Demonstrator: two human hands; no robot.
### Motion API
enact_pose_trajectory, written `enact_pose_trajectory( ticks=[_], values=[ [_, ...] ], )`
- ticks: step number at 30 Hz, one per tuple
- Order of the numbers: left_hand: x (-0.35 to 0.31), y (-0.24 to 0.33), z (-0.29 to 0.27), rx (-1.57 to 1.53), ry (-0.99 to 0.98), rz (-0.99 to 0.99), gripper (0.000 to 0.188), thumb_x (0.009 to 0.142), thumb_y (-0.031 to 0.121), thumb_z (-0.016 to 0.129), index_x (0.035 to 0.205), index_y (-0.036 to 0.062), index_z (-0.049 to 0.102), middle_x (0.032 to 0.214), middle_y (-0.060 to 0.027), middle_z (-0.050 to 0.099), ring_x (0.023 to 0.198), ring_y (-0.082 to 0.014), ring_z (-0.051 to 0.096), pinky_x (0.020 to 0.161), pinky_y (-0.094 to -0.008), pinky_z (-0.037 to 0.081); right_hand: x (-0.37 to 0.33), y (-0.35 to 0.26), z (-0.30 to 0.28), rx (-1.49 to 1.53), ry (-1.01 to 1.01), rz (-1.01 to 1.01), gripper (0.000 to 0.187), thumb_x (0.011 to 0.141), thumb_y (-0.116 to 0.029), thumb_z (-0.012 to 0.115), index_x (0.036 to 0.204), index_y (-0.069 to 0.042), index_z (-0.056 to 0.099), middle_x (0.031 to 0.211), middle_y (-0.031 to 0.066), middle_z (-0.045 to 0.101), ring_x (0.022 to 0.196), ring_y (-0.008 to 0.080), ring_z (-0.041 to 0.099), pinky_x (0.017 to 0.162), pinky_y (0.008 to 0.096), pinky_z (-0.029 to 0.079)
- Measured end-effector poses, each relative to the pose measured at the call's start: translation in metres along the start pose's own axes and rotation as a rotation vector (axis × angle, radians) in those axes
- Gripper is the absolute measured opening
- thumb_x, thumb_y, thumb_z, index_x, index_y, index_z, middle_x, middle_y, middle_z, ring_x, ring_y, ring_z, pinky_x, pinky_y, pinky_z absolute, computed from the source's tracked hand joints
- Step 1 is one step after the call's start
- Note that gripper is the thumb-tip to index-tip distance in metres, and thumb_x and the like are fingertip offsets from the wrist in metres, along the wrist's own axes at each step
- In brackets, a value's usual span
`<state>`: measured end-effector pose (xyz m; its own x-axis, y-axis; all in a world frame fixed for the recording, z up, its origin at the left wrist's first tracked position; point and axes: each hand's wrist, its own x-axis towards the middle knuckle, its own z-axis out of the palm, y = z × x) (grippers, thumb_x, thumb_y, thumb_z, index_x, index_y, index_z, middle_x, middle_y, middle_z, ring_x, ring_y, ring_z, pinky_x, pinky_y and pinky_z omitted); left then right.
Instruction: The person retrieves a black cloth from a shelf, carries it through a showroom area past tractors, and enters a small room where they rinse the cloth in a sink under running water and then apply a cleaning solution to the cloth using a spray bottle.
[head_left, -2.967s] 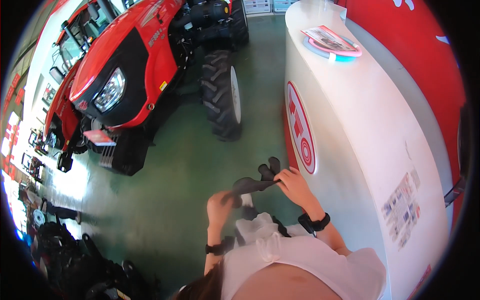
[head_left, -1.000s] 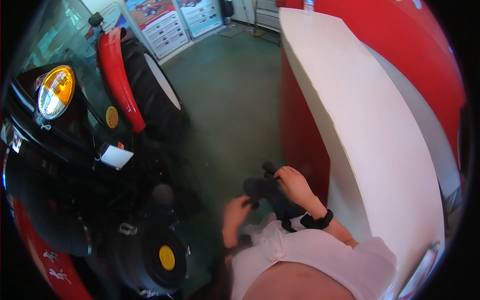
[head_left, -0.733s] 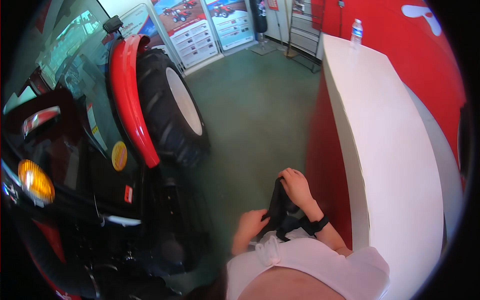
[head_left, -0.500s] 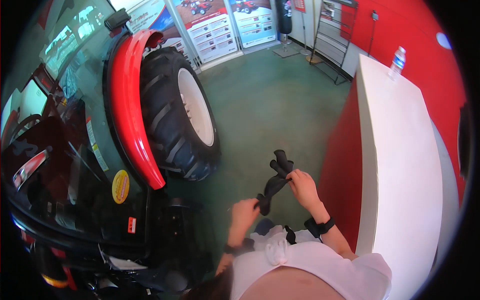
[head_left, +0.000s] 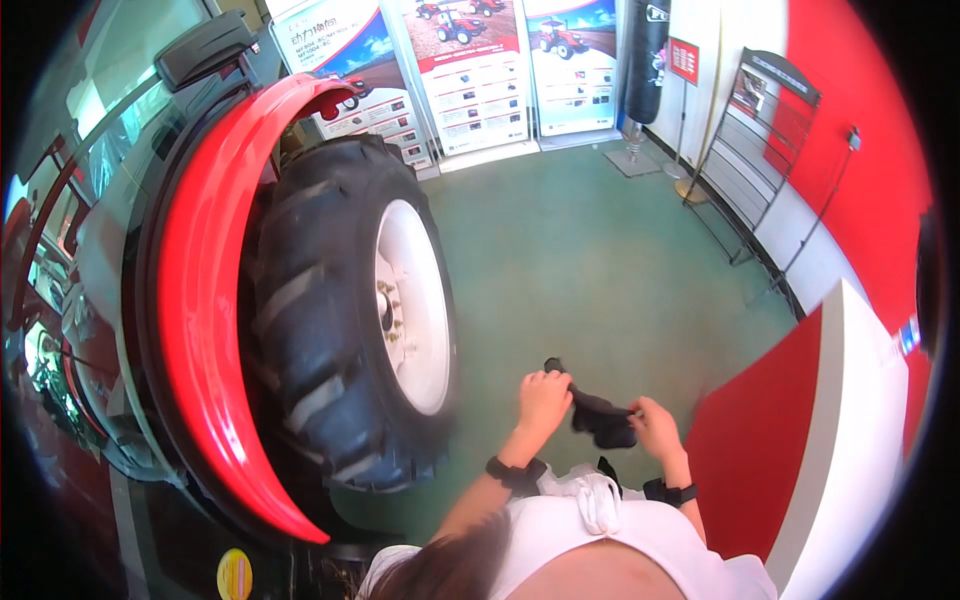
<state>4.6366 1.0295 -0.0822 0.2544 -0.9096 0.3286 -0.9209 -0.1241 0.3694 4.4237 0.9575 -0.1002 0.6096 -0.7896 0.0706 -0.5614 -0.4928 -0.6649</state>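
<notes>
A limp black glove (head_left: 598, 415) is stretched between my two hands, above the floor and in front of my white top. My left hand (head_left: 543, 402) has its fingers closed round one end, and a dark piece sticks out past its knuckles. With fingertips pinched, my right hand (head_left: 656, 430) holds the opposite end. The middle of the glove sags below the line between the hands. How the glove's fingers lie is hard to make out. Each wrist carries a black band.
On the left stands a tractor with a large black tyre (head_left: 340, 330) and red fender (head_left: 210, 290). A red and white counter (head_left: 790, 420) is on the right, bearing a plastic bottle (head_left: 905, 340). Posters (head_left: 465, 90), a punching bag (head_left: 647, 70) and a metal rack (head_left: 750, 150) stand behind.
The view has swung left and nearer the tyre. My left hand has moved up and my right hand down, and the glove has turned from slanting up rightward to slanting down rightward.
</notes>
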Motion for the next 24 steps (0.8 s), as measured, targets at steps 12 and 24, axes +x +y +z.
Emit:
enact_pose_trajectory(
  ticks=[12,24],
  values=[
    [0.163,-0.093,0.075,-0.156,-0.164,0.173,0.014,0.068,0.017,0.059,0.081,0.0107,0.061,0.077,-0.0032,0.059,0.081,-0.0215,0.054,0.083,-0.0357,0.039,0.288,0.049,-0.003,0.01,0.06,-0.047,0.013,0.071,-0.004,0.056,0.084,-0.005,0.052,0.082,0.0113,0.055,0.075,0.0291,0.056,0.064,0.0371,0.045],
    [0.378,-0.235,0.025,0.044,0.306,-0.299,0.015,0.065,0.009,0.062,0.08,0.012,0.063,0.078,-0.0013,0.061,0.079,-0.0218,0.054,0.071,-0.035,0.039,0.528,0.008,0.022,0.068,-0.321,-0.359,0.011,0.074,-0.009,0.056,0.084,-0.007,0.051,0.081,0.0106,0.054,0.075,0.0313,0.054,0.064,0.0406,0.043]
  ],
)
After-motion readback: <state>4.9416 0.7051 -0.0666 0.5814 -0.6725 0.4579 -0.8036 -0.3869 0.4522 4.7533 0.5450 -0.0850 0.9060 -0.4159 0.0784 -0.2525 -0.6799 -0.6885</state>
